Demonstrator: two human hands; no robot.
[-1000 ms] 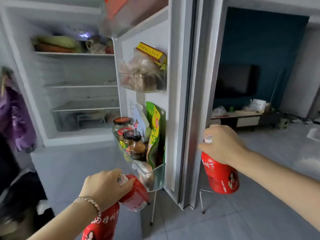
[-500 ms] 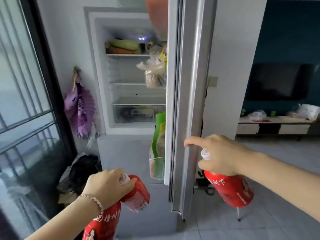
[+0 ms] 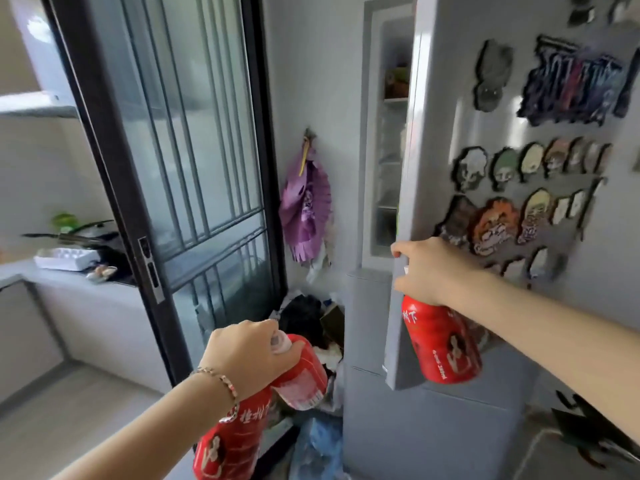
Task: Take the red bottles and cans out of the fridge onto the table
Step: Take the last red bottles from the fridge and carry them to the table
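We note three out, none benched: left grip (image 3: pixel 249 358) holds red bottle (image 3: pixel 228 441) and red can (image 3: pixel 304 375), right grip (image 3: pixel 433 271) holds second bottle (image 3: pixel 443 344), touching the fridge door (image 3: pixel 440 140).

Narrow slit of fridge interior (image 3: pixel 393 150) between cabinet frame and nearly closed fridge door (image 3: pixel 440 98); right hand (image 3: pixel 429 268) with red bottle (image 3: pixel 440 344) at the door edge. Corner between sliding glass door (image 3: pixel 194 150) and fridge blocked by heap of bags (image 3: pixel 311 327); purple fan (image 3: pixel 304 209) on wall above. Open floor (image 3: pixel 69 417) at lower left.
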